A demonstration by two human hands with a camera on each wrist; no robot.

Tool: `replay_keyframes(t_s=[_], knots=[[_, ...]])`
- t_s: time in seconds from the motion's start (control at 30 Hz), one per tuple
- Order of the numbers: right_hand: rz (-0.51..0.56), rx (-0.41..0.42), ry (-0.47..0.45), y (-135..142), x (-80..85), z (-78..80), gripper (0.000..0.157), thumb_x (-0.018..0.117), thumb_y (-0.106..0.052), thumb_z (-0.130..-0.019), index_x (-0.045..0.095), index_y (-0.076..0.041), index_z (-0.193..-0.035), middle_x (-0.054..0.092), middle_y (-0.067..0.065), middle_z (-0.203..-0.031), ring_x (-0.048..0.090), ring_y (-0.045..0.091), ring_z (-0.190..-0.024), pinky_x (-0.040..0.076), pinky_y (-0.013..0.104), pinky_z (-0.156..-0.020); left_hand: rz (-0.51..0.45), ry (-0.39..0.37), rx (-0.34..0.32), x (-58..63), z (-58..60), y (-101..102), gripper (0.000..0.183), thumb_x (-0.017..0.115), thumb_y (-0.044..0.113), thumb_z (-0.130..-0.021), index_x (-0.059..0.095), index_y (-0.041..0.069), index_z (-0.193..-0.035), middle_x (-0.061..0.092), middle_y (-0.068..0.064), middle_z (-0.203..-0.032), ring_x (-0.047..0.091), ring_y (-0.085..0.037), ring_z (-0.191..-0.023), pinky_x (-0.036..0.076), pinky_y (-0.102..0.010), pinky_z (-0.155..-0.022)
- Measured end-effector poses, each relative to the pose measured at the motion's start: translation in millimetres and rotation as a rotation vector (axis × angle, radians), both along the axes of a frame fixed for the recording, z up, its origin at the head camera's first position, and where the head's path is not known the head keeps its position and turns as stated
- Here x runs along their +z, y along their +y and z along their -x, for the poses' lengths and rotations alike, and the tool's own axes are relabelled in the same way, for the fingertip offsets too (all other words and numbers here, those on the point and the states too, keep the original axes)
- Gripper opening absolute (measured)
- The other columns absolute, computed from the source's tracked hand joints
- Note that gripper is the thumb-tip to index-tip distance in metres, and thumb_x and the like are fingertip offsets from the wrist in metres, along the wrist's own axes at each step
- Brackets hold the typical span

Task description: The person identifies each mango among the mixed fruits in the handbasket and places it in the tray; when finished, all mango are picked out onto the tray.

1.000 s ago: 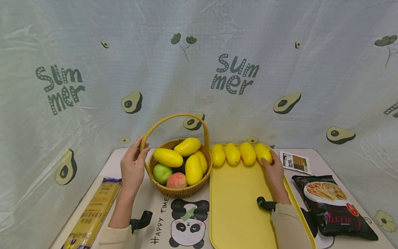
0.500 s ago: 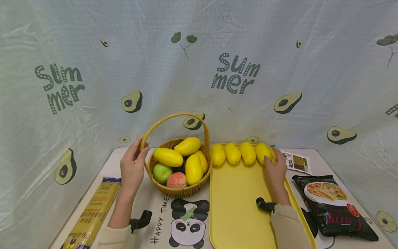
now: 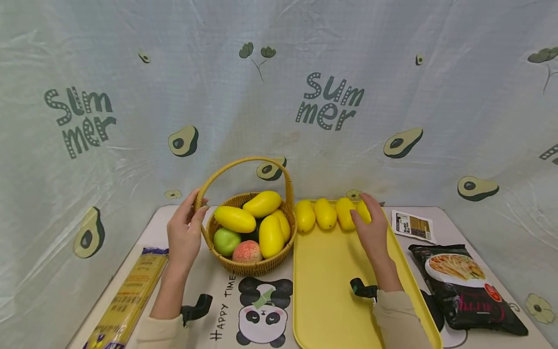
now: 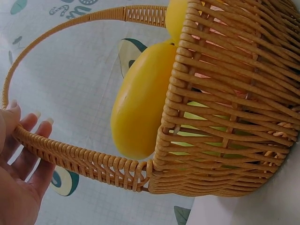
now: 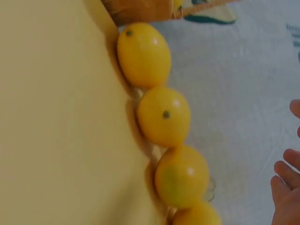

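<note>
Yellow oval mangoes point(image 3: 325, 214): likely slick, wanting midsection grip; your right hand point(image 3: 375, 230) spread, empty, left hand point(image 3: 185, 235) gripping tan-wicker arched handle point(image 4: 79, 156).

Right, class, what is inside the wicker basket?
The basket shows four yellow mangoes, a green fruit, a reddish peach and part of something dark. Whatever lies beneath them is covered.

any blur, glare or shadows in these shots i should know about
Head: mostly sharp, with faint pale glare on creases of the curtain at left; left wrist: crisp weave on the basket; right wrist: softest of the three, mangoes blurred with small bright highlights, darker shadows beside them on the tray.
</note>
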State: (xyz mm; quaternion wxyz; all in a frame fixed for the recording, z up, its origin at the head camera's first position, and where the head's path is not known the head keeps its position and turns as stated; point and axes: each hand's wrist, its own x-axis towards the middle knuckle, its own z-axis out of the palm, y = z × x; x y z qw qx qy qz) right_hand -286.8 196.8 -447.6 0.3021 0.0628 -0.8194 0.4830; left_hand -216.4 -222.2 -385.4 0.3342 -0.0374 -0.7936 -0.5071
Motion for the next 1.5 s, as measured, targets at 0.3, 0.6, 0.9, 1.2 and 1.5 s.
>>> replay_keyframes(t_s=[0.3,0.6,0.9,1.2,1.5], knots=[[-0.042,0.172,-0.005,-43,9.7,-10.5,0.052,0.070,-0.015,-0.093,0.054,-0.010,-0.142,0.051,0.013,-0.148,0.041,0.032,-0.142,0.034,0.056,-0.115,0.000,-0.031,0.015,6.6,-6.2,2,0.043,0.056,0.014,-0.101,0.054,0.021,-0.144,0.067,-0.009,-0.121,0.056,0.004,-0.103,0.042,-0.005,-0.088],[-0.106,0.326,-0.021,-95,2.5,-18.0,0.054,0.074,-0.020,-0.090,0.056,-0.012,-0.140,0.055,0.011,-0.144,0.049,0.032,-0.136,0.041,0.053,-0.111,-0.005,-0.041,0.005,9.0,-11.1,3,0.043,0.055,0.014,-0.102,0.053,0.019,-0.145,0.067,-0.011,-0.122,0.057,0.003,-0.104,0.042,-0.006,-0.091],[-0.191,0.415,-0.085,-135,1.5,-28.9,0.059,0.075,-0.024,-0.089,0.053,-0.014,-0.143,0.052,0.006,-0.147,0.047,0.026,-0.139,0.041,0.048,-0.113,-0.010,-0.034,0.002,-2.5,-1.0,-4,0.045,0.057,0.014,-0.101,0.053,0.030,-0.144,0.067,-0.003,-0.122,0.058,-0.001,-0.108,0.043,-0.005,-0.091],[-0.342,0.388,-0.180,-163,5.7,-32.9,0.065,0.073,-0.035,-0.089,0.049,-0.017,-0.147,0.046,0.005,-0.151,0.047,0.027,-0.138,0.041,0.047,-0.113,-0.016,-0.044,0.015,2.5,-2.0,2,0.043,0.057,0.014,-0.101,0.054,0.025,-0.143,0.067,-0.008,-0.121,0.058,-0.001,-0.107,0.042,-0.005,-0.091],[-0.497,0.281,-0.280,-183,10.6,-31.0,0.077,0.071,-0.050,-0.085,0.044,-0.019,-0.150,0.047,0.005,-0.150,0.052,0.028,-0.131,0.046,0.047,-0.107,-0.012,-0.029,0.007,-0.2,-0.9,1,0.044,0.057,0.016,-0.101,0.054,0.028,-0.143,0.067,-0.006,-0.121,0.060,-0.012,-0.111,0.042,-0.005,-0.092]])
